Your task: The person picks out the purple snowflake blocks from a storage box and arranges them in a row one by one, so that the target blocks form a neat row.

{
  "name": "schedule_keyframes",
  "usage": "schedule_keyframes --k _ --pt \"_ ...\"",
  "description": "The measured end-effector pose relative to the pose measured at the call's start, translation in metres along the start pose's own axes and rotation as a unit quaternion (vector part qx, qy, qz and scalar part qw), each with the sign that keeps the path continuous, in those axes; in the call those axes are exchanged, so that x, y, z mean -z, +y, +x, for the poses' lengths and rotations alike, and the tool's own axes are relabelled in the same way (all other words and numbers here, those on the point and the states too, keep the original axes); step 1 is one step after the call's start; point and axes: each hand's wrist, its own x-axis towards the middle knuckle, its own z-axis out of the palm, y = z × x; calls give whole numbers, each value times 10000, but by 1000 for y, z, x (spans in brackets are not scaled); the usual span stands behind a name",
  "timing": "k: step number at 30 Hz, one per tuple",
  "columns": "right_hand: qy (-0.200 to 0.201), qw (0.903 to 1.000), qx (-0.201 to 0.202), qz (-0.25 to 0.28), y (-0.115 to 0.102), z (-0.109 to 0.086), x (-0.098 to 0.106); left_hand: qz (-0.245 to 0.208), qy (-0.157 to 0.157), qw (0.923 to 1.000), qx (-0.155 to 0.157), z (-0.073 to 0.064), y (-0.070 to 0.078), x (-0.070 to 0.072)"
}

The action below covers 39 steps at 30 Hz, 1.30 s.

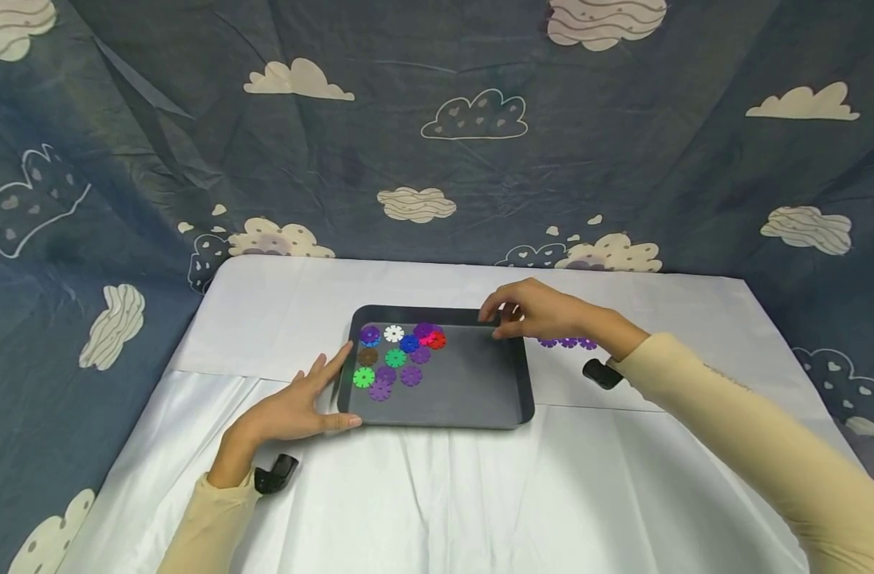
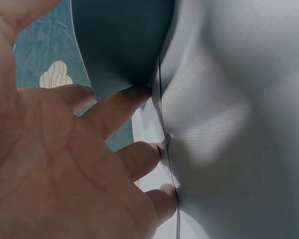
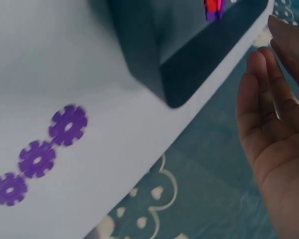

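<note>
A dark grey rectangular tray [image 1: 473,391] lies on the white cloth. Toothed plastic discs [image 1: 395,358] in purple, green, blue, brown, white, red and pink lie in its left half. My left hand [image 1: 289,410] rests at the tray's left side, fingers spread along the edge and thumb at the front left corner. Above the tray's far right corner is my right hand [image 1: 533,311], its fingers loosely bent and no disc showing between them. To the right of the tray, three purple discs [image 3: 37,159] lie in a row on the cloth, partly hidden by the right forearm in the head view.
White cloth [image 1: 286,295] covers the table. Behind and beside it hangs a dark blue curtain [image 1: 379,143] with a cloud print. A black wrist camera [image 1: 602,374] sits at the right wrist, another black camera [image 1: 276,474] at the left.
</note>
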Motion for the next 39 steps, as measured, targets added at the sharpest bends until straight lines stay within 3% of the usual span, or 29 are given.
schedule_keyframes --k 12,22,33,39 --pt "-442 9974 523 -209 -29 38 -23 36 -30 10000 -27 -2 -2 -2" --pt "-811 9950 574 34 -33 58 -51 24 -23 10000 21 0 -2 -4" --pt "-1309 9892 628 219 -33 75 -68 40 -7 10000 40 1 -2 -1" --pt "-1379 9878 701 194 -32 84 -75 43 15 10000 20 2 -1 -2"
